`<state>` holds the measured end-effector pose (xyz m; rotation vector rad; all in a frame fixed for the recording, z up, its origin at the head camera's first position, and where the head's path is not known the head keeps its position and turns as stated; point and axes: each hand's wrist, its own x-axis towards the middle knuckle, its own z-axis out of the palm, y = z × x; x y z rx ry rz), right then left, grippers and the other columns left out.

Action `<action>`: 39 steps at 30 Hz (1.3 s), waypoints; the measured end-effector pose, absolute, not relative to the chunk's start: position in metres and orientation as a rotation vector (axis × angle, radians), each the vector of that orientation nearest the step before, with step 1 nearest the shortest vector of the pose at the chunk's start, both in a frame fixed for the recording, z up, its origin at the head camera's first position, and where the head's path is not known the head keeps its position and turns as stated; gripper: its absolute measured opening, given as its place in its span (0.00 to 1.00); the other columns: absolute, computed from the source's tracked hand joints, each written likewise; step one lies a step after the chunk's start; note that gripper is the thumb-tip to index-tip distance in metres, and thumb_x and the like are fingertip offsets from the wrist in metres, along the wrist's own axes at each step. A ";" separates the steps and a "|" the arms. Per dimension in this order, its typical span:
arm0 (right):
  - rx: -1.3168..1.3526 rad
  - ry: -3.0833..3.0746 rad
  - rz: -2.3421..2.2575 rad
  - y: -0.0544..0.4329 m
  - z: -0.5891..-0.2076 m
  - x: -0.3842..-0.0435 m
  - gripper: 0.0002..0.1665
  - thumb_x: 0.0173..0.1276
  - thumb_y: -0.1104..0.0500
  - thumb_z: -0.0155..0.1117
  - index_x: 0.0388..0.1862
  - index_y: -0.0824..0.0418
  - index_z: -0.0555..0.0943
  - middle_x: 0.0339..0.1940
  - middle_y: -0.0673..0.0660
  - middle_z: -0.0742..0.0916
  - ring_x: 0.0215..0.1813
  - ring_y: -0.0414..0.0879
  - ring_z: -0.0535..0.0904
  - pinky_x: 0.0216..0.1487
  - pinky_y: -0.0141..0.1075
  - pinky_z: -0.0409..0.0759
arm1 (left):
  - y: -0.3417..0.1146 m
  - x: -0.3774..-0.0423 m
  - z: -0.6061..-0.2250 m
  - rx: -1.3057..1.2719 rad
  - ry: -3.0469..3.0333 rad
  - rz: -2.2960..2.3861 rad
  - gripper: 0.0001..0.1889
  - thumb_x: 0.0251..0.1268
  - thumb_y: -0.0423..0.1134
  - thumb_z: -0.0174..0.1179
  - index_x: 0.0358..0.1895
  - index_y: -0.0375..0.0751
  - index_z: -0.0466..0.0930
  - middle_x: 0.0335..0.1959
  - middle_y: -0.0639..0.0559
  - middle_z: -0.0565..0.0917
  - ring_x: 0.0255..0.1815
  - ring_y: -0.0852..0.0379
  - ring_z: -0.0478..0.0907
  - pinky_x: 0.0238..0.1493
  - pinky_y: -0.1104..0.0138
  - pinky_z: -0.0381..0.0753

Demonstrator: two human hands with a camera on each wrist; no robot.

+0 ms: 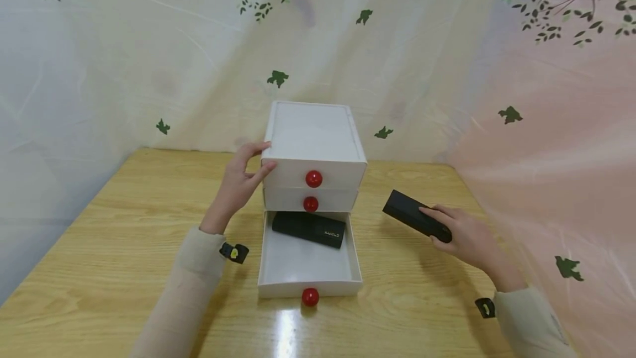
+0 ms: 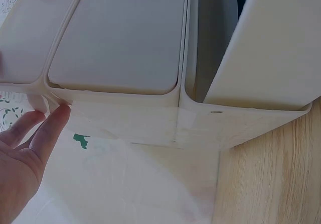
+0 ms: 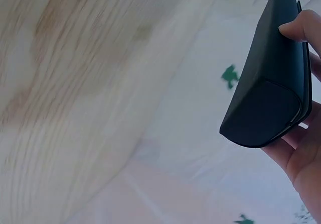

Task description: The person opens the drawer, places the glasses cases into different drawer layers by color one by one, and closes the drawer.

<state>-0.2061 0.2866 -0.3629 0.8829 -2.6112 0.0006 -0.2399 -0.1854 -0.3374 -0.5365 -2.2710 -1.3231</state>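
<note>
A white unit of stacked drawers [image 1: 313, 131] with round red knobs stands in the middle of the table. Its bottom drawer [image 1: 303, 267] is pulled out, and a black glasses case [image 1: 308, 229] with pale lettering lies at the back of it. At the unit's upper left corner, my left hand [image 1: 237, 184] touches the side and edge with fairly straight fingers; the left wrist view shows fingertips [image 2: 61, 112] against the side. To the right, above the table, my right hand [image 1: 464, 236] grips a second black glasses case [image 3: 268, 78], thumb on one face and fingers behind.
The light wooden table [image 1: 124, 253] reaches back to a pale hanging cloth [image 1: 208, 70] printed with green leaves and birds. Both upper drawers are closed, the middle one carrying a red knob [image 1: 310, 204]. The pulled-out drawer's front stands toward me.
</note>
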 end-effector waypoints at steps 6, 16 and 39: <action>0.976 -2.552 0.025 0.272 -0.356 -0.189 0.31 0.62 0.44 0.66 0.63 0.51 0.77 0.52 0.63 0.84 0.43 0.58 0.83 0.18 0.27 0.67 | -0.186 -0.240 -0.338 -0.544 -2.264 -1.317 0.22 0.68 0.40 0.60 0.63 0.38 0.71 0.62 0.41 0.73 0.65 0.43 0.71 0.40 0.48 0.87; 1.159 -2.364 0.030 0.240 -0.346 -0.179 0.27 0.67 0.42 0.55 0.63 0.48 0.78 0.51 0.62 0.86 0.44 0.56 0.84 0.20 0.33 0.78 | -0.186 -0.240 -0.336 -0.538 -2.259 -1.330 0.22 0.67 0.37 0.61 0.63 0.38 0.72 0.62 0.41 0.74 0.65 0.43 0.71 0.40 0.48 0.87; 1.404 -2.349 -0.104 0.125 -0.363 -0.175 0.35 0.55 0.40 0.72 0.63 0.41 0.77 0.53 0.53 0.86 0.50 0.47 0.83 0.17 0.24 0.70 | -0.186 -0.241 -0.338 -0.557 -2.240 -1.330 0.22 0.67 0.36 0.61 0.62 0.39 0.72 0.62 0.42 0.74 0.64 0.44 0.72 0.38 0.49 0.87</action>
